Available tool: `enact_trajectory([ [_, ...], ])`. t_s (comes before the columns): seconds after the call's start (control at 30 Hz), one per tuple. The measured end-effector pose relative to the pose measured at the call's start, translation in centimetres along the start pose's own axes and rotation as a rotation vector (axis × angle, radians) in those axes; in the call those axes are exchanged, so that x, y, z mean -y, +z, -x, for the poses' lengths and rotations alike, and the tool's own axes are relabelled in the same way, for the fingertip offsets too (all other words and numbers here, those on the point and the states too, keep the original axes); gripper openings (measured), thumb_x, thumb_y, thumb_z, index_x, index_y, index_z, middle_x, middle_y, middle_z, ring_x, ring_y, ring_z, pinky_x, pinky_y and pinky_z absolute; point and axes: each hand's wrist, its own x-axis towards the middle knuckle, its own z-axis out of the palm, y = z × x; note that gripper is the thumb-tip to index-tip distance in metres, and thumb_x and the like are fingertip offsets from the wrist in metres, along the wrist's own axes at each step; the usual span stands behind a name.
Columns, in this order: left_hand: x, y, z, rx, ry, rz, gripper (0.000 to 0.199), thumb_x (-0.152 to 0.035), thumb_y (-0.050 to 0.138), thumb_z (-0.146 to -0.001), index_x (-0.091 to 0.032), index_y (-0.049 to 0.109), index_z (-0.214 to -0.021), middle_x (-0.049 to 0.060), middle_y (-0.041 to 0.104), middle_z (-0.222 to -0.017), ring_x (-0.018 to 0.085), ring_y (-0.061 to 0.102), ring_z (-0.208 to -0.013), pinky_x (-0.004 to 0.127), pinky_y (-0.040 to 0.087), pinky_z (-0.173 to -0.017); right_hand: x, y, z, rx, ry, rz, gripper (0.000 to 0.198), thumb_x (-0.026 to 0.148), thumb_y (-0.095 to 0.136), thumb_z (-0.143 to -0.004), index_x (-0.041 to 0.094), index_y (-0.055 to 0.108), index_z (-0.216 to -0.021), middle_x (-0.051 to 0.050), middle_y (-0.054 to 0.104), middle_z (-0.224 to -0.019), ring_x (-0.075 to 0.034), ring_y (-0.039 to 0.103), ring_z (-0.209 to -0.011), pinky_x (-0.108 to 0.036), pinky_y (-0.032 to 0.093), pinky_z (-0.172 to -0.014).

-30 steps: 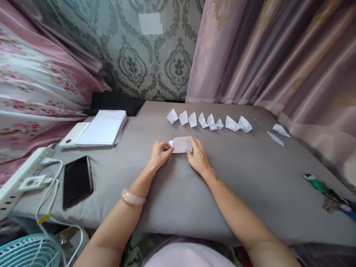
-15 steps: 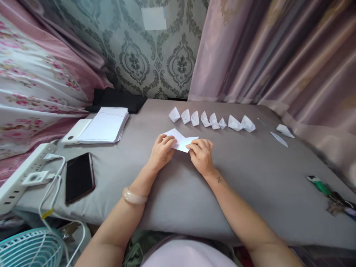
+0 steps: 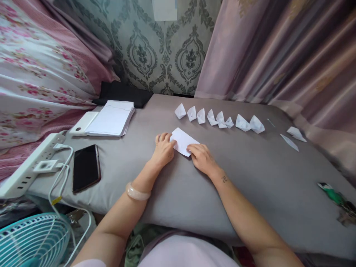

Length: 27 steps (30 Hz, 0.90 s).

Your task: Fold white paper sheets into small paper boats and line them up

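A folded sheet of white paper point(image 3: 183, 140) lies on the grey cloth in front of me, nearly flat. My left hand point(image 3: 164, 149) grips its left edge, with the thumb on top and the fingers curled beside it. At the lower right edge, my right hand point(image 3: 202, 157) has its fingertips closed on the paper; the thumb is mostly hidden. Behind the sheet stands a row of several folded white paper pieces point(image 3: 200, 116), pointed at the top.
To the left are a stack of paper point(image 3: 111, 118), a black phone point(image 3: 86, 168), a power strip point(image 3: 33, 165) with white cables, and a teal fan point(image 3: 33, 237). On the right lie paper pieces point(image 3: 297, 134) and a green-tagged bunch of keys point(image 3: 335, 195).
The paper's open, notched fold now lies flat as one smooth face. Both hands have pressed down slightly around it. The whole view has shifted a little.
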Motion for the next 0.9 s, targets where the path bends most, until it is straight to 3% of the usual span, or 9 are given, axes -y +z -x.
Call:
enact_trajectory([
  [0.07, -0.4, -0.1, 0.3, -0.015, 0.019, 0.087, 0.038, -0.003, 0.047, -0.073, -0.017, 0.067, -0.103, 0.014, 0.060, -0.118, 0.031, 0.051, -0.113, 0.053, 0.043, -0.096, -0.4, 0.2, 0.1, -0.004, 0.076, -0.050, 0.037, 0.004, 0.047, -0.081, 0.020, 0.066, -0.109, -0.010, 0.062, -0.124, -0.022, 0.057, -0.115, -0.040, 0.043, -0.100],
  [0.17, -0.8, 0.1, 0.5, 0.052, -0.017, 0.219, 0.034, -0.005, 0.049, -0.072, -0.016, 0.067, -0.098, 0.012, 0.062, -0.100, 0.025, 0.055, -0.097, 0.041, 0.049, -0.088, -1.1, 0.5, -0.1, -0.041, 0.181, -0.144, 0.023, 0.016, 0.055, -0.083, 0.020, 0.070, -0.100, -0.010, 0.061, -0.122, -0.022, 0.057, -0.115, -0.040, 0.044, -0.101],
  [0.23, -0.8, 0.3, 0.4, 0.109, -0.094, 0.252, 0.029, -0.007, 0.053, -0.071, -0.015, 0.067, -0.094, 0.012, 0.061, -0.097, 0.025, 0.056, -0.095, 0.040, 0.049, -0.088, -1.5, 0.6, -0.3, -0.081, 0.259, -0.193, 0.016, 0.026, 0.057, -0.086, 0.020, 0.071, -0.092, -0.010, 0.063, -0.119, -0.022, 0.060, -0.111, -0.040, 0.045, -0.099],
  [0.37, -0.7, 0.4, 0.1, 0.149, -0.230, 0.336, 0.015, -0.020, 0.062, -0.077, -0.013, 0.069, -0.088, 0.012, 0.061, -0.091, 0.024, 0.058, -0.088, 0.038, 0.049, -0.086, -1.7, 1.1, -1.0, -0.164, 0.378, -0.213, 0.023, 0.037, 0.058, -0.088, 0.019, 0.071, -0.081, -0.011, 0.064, -0.110, -0.021, 0.063, -0.099, -0.037, 0.049, -0.090],
  [0.6, -1.1, 1.1, -0.4, 0.083, -0.421, 0.362, 0.015, -0.024, 0.059, -0.083, -0.013, 0.069, -0.080, 0.011, 0.059, -0.087, 0.021, 0.058, -0.085, 0.036, 0.047, -0.084, -2.0, 1.9, -2.1, -0.232, 0.433, -0.127, 0.027, 0.040, 0.057, -0.087, 0.019, 0.064, -0.071, -0.011, 0.062, -0.096, -0.022, 0.061, -0.090, -0.038, 0.049, -0.085],
  [0.9, -0.7, 1.8, -0.4, 0.056, -0.452, 0.353, 0.016, -0.029, 0.061, -0.082, -0.014, 0.067, -0.076, 0.010, 0.055, -0.091, 0.022, 0.056, -0.088, 0.037, 0.047, -0.084, -2.7, 1.8, -2.4, -0.199, 0.452, -0.077, 0.020, 0.035, 0.059, -0.082, 0.021, 0.056, -0.068, -0.008, 0.055, -0.090, -0.022, 0.060, -0.086, -0.039, 0.049, -0.086],
])
